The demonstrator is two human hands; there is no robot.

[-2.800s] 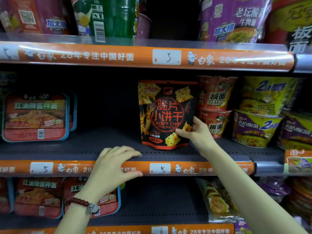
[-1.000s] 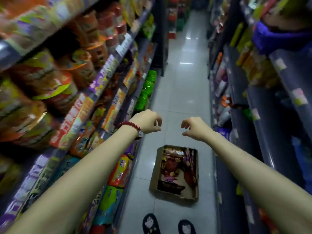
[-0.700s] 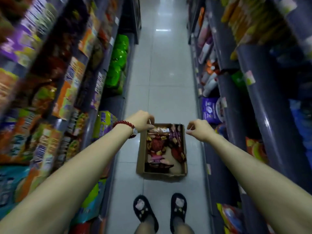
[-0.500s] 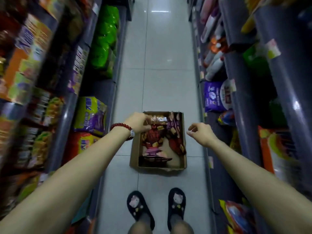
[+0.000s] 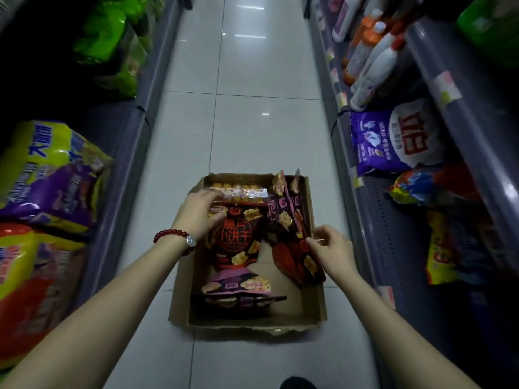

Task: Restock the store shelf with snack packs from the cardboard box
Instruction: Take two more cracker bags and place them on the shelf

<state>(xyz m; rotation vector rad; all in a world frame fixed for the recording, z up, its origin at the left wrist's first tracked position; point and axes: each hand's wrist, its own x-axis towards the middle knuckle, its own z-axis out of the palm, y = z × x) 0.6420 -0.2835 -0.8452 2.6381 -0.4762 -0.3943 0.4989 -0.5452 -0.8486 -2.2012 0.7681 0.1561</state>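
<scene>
1. Standing in a narrow aisle, the person faces down at the tiled floor [image 5: 247, 130], with stocked shelving [image 5: 393, 226] close on both sides; which shelf is being restocked cannot be told from this view.
2. Cardboard box [image 5: 252, 322]: open-topped, on the floor directly below both arms, its long axis running away from the person. Several snack packs lie loose inside.
3. Dark snack pack with red roundel [image 5: 237, 237]: lies flat near box centre, long axis along the box, directly under and just right of the left hand. A second dark pack [image 5: 292, 240] stands on edge against the right wall.
4. Left hand [image 5: 196, 214]: nearer the central pack, fingers spread and curled, resting on its upper left corner; no closed grasp is evident.
5. Right hand [image 5: 332, 248]: thumb and forefinger drawn together at the edge of the upright pack; whether they actually pinch it cannot be told.
6. Judgement: pick-up stage; either hand need only close.
</scene>
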